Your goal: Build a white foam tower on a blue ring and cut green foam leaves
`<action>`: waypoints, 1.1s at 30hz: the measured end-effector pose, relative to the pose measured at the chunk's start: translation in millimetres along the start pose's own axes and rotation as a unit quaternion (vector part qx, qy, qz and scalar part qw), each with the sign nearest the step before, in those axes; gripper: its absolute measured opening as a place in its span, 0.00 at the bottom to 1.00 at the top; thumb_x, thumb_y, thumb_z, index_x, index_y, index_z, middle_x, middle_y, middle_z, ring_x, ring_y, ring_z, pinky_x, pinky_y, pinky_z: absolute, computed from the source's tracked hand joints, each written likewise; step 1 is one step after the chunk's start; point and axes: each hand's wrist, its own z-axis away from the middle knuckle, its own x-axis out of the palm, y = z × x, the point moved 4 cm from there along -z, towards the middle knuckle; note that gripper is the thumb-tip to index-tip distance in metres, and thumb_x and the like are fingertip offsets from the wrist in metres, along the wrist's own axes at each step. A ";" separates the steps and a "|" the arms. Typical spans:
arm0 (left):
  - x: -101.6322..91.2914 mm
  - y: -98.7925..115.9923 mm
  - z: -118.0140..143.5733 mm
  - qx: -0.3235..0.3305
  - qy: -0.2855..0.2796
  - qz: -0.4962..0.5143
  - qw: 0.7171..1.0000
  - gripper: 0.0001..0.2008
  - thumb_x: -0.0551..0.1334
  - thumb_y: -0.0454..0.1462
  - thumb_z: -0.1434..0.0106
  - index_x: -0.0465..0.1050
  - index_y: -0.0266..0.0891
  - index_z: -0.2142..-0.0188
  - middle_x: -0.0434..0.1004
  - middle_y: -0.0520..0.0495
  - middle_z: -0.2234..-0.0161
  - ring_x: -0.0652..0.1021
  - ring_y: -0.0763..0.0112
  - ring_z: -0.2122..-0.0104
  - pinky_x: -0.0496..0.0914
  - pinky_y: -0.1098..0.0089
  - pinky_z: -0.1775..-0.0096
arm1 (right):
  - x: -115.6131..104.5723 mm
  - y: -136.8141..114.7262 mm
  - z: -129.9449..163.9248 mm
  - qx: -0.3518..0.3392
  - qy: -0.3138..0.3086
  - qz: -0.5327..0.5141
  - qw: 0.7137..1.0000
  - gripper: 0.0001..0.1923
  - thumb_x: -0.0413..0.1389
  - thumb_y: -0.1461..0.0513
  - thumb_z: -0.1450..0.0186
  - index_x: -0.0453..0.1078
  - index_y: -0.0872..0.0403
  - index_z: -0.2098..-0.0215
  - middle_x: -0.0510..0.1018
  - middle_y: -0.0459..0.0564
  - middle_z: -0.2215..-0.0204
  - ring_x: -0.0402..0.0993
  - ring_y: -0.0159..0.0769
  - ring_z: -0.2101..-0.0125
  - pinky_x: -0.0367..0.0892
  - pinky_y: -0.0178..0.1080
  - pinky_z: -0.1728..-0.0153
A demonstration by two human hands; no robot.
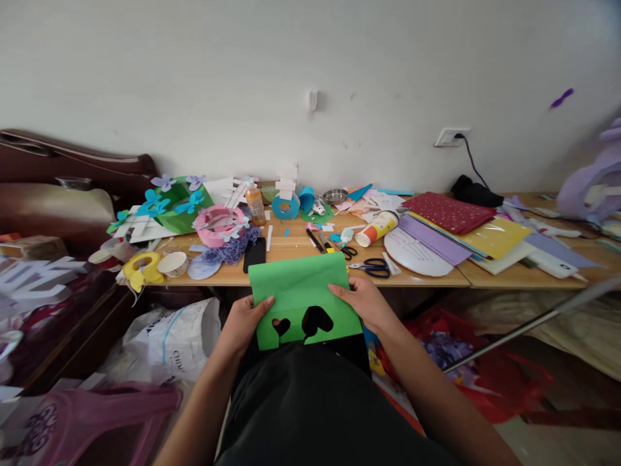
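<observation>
Over the lap, just in front of the cluttered bench (427,279), both hands pinch a bright green foam sheet (303,294) with two heart-shaped holes cut near its lower edge, the left hand (246,321) gripping its left side, the right hand (366,303) its right.

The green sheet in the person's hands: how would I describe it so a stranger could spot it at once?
Start at the long wooden table against the wall, then look just below its front edge. There the left hand and right hand hold the green sheet by its sides. Unlike the other papers, it has heart-shaped holes cut near its bottom edge.
</observation>
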 end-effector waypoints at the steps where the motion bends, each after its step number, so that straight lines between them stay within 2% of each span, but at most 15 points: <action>1: 0.1 -0.4 -0.1 -0.001 -0.002 0.001 1.000 0.22 0.76 0.48 0.51 0.79 0.34 0.64 0.82 0.43 0.73 0.79 0.64 0.78 0.75 0.68 0.75 | -0.1 0.0 0.0 0.002 0.002 0.000 1.000 0.21 0.71 0.51 0.48 0.78 0.54 0.62 0.84 0.53 0.67 0.80 0.42 0.71 0.74 0.41 0.70; 7: 2.3 -2.0 1.0 -0.006 -0.014 0.001 1.000 0.23 0.75 0.50 0.51 0.79 0.33 0.67 0.81 0.42 0.75 0.78 0.66 0.79 0.74 0.69 0.75 | -2.0 0.9 0.0 0.001 -0.001 0.000 1.000 0.21 0.71 0.50 0.48 0.78 0.54 0.63 0.83 0.52 0.68 0.79 0.40 0.73 0.73 0.38 0.72; 17: -0.6 -2.8 -0.2 -0.003 0.006 -0.022 1.000 0.24 0.76 0.51 0.52 0.79 0.34 0.65 0.82 0.42 0.73 0.79 0.64 0.78 0.74 0.69 0.76 | -6.5 7.1 -1.4 -0.014 -0.014 0.018 1.000 0.23 0.70 0.48 0.47 0.78 0.54 0.61 0.84 0.53 0.66 0.80 0.44 0.70 0.75 0.42 0.69; 20: -1.9 -3.2 -0.2 0.005 0.011 -0.036 0.999 0.25 0.76 0.51 0.53 0.79 0.35 0.64 0.83 0.41 0.70 0.81 0.62 0.76 0.76 0.67 0.74 | -6.9 7.0 -0.2 -0.019 -0.023 0.036 0.999 0.24 0.70 0.47 0.46 0.78 0.54 0.60 0.84 0.53 0.65 0.80 0.44 0.69 0.74 0.42 0.69; 23: -0.8 -1.6 0.9 0.012 0.010 -0.057 0.998 0.25 0.75 0.53 0.53 0.79 0.34 0.65 0.83 0.42 0.72 0.81 0.61 0.76 0.76 0.67 0.74 | -8.9 6.4 0.3 -0.035 -0.022 0.067 0.997 0.25 0.68 0.46 0.45 0.78 0.54 0.59 0.84 0.52 0.63 0.80 0.43 0.69 0.73 0.41 0.70; 27: 2.2 2.5 3.3 0.040 0.015 -0.091 0.995 0.26 0.73 0.55 0.51 0.78 0.35 0.65 0.84 0.42 0.70 0.82 0.60 0.74 0.77 0.67 0.74 | -11.3 6.2 -0.2 -0.045 -0.021 0.076 0.996 0.26 0.68 0.45 0.45 0.78 0.55 0.58 0.84 0.53 0.62 0.80 0.46 0.66 0.74 0.42 0.66; 30: 5.6 0.2 4.7 0.062 0.007 -0.119 0.991 0.27 0.71 0.57 0.49 0.78 0.35 0.65 0.84 0.42 0.70 0.83 0.57 0.73 0.77 0.65 0.73 | -14.4 9.0 0.1 -0.039 -0.004 0.069 0.997 0.26 0.69 0.45 0.47 0.78 0.55 0.59 0.84 0.53 0.64 0.80 0.47 0.66 0.75 0.44 0.65; 33: 6.7 -8.1 -0.5 0.084 0.003 -0.144 0.986 0.26 0.67 0.57 0.45 0.78 0.35 0.64 0.83 0.42 0.69 0.83 0.55 0.73 0.77 0.63 0.73 | -19.5 15.2 -2.5 -0.040 0.027 0.090 0.995 0.27 0.68 0.44 0.47 0.78 0.55 0.60 0.84 0.53 0.65 0.80 0.47 0.68 0.74 0.43 0.67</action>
